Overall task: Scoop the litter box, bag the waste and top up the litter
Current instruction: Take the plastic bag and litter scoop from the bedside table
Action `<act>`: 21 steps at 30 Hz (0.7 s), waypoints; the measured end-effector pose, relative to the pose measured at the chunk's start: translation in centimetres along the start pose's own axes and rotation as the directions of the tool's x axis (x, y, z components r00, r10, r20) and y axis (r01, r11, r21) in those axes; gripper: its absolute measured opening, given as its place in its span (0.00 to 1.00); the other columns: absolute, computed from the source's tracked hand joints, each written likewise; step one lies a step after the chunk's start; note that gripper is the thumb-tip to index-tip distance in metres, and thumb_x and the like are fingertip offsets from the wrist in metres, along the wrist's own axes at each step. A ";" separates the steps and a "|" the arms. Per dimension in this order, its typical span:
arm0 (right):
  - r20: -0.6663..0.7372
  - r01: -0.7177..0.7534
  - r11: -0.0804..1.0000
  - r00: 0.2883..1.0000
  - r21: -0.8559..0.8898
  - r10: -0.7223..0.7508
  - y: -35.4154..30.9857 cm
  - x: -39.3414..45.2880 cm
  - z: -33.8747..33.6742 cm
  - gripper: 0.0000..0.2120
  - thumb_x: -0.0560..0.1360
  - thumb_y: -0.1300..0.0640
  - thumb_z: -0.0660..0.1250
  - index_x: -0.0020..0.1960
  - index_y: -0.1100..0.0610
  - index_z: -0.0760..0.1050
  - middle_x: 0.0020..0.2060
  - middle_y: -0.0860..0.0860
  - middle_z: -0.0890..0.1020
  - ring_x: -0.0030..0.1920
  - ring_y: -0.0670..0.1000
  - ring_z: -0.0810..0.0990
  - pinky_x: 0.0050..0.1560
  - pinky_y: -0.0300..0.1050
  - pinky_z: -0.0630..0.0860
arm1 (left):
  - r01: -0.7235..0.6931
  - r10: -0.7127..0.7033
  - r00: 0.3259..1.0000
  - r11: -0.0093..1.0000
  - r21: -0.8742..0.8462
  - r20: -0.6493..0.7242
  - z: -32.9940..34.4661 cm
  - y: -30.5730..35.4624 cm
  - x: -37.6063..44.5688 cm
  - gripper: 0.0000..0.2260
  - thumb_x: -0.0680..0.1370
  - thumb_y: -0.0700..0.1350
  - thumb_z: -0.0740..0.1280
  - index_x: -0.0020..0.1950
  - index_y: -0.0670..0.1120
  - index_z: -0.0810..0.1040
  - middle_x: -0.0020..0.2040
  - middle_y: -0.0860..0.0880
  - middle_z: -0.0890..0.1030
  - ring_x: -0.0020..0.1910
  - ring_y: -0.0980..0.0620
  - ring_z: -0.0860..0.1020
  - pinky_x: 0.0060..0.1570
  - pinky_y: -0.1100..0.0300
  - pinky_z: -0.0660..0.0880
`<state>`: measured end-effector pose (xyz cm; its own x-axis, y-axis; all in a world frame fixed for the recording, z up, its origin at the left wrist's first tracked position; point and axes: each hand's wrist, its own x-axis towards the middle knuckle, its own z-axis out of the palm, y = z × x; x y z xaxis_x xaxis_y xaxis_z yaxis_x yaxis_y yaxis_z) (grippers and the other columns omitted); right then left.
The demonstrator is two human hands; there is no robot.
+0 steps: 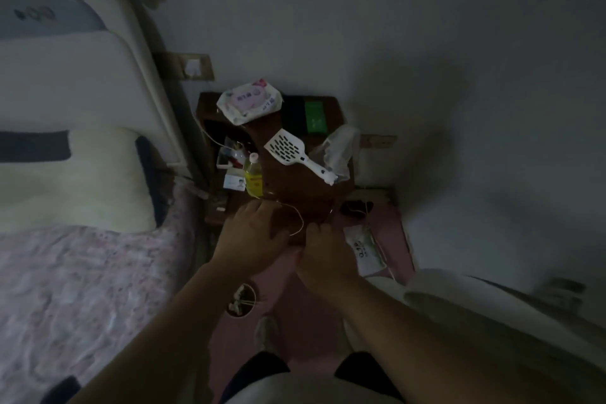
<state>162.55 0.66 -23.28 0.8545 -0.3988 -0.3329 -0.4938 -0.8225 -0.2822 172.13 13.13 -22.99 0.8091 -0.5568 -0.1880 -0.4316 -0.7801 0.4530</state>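
Observation:
A white slotted litter scoop (292,151) lies on the dark wooden bedside table (301,197), its handle pointing to the right front. Beside the handle sits a crumpled clear plastic bag (339,147). My left hand (254,234) rests on the table's front left corner with its fingers spread flat. My right hand (324,256) is at the table's front edge with its fingers bent down over it; the dim light hides whether they grip anything. No litter box shows in this view.
A wipes pack (249,102), a green box (315,116) and a yellow bottle (254,175) crowd the table. A thin white cable (296,216) loops near my hands. A bed (82,256) lies left; a tissue pack (364,248) and small bowl (242,300) lie on the pink floor.

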 end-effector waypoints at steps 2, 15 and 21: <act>-0.046 -0.043 0.999 0.998 -0.023 0.041 -0.4 1.6 -0.9 0.16 0.78 0.52 0.62 0.64 0.57 0.70 0.61 0.55 0.74 0.61 0.57 0.74 0.56 0.51 0.73 | -0.030 0.030 0.999 1.000 0.010 0.025 -0.9 -0.5 1.7 0.28 0.71 0.62 0.63 0.70 0.53 0.72 0.64 0.50 0.76 0.62 0.47 0.76 0.58 0.49 0.74; -0.154 -0.192 0.981 0.969 0.026 0.194 -0.3 11.1 -5.6 0.18 0.77 0.53 0.63 0.64 0.59 0.72 0.59 0.57 0.78 0.54 0.56 0.77 0.47 0.47 0.74 | -0.093 0.097 0.994 0.994 -0.065 0.055 -2.4 -2.7 8.9 0.28 0.76 0.55 0.68 0.74 0.49 0.69 0.70 0.49 0.73 0.66 0.48 0.73 0.64 0.50 0.73; -0.022 -0.367 0.848 0.914 0.383 0.405 2.7 17.8 -9.6 0.14 0.80 0.54 0.63 0.61 0.62 0.73 0.53 0.53 0.78 0.48 0.53 0.78 0.41 0.41 0.67 | -0.072 0.075 0.994 0.997 -0.040 0.085 -2.0 -3.4 11.7 0.27 0.77 0.56 0.67 0.74 0.50 0.68 0.69 0.50 0.73 0.66 0.50 0.73 0.63 0.51 0.73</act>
<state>178.01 -12.59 -21.33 0.5845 -0.7067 -0.3986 -0.7937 -0.3961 -0.4616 183.89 9.84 -25.00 0.7376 -0.6360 -0.2268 -0.4726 -0.7261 0.4994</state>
